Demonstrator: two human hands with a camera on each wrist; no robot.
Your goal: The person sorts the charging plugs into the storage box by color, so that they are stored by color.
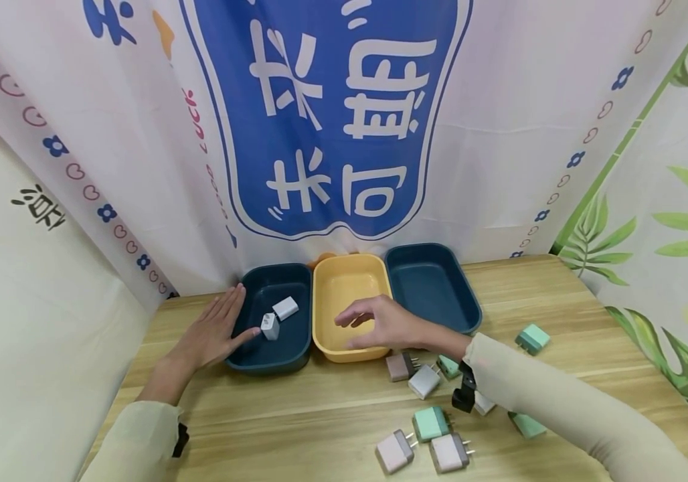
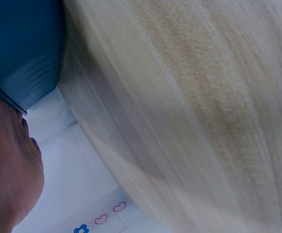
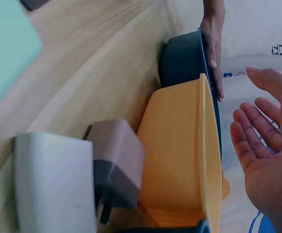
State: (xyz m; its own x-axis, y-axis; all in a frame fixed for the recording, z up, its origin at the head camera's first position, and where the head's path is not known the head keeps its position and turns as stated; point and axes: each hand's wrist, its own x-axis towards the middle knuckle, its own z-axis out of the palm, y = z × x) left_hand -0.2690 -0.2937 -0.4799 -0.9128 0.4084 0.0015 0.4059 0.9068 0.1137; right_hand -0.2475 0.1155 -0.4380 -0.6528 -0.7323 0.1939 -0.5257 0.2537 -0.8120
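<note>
My left hand [image 1: 214, 333] rests on the left rim of a dark blue bin [image 1: 268, 365], fingers straight along the edge and thumb reaching over the inside. Two white charger plugs lie in that bin: one white plug [image 1: 286, 308] on its side, another white plug [image 1: 270, 327] close to the thumb. Above the yellow bin [image 1: 351, 268] hovers my right hand [image 1: 389, 323], its fingers loosely bent and nothing between them. The right wrist view shows the palm of the right hand [image 3: 272, 141] bare, beside the yellow bin [image 3: 174, 145].
A second dark blue bin [image 1: 428, 258] stands right of the yellow one. Several chargers lie on the wooden table [image 1: 296, 428] at front right, among them a green charger [image 1: 431, 423], a pinkish charger [image 1: 395, 452] and a white charger [image 1: 424, 381]. A printed curtain [image 1: 332, 120] hangs behind the bins.
</note>
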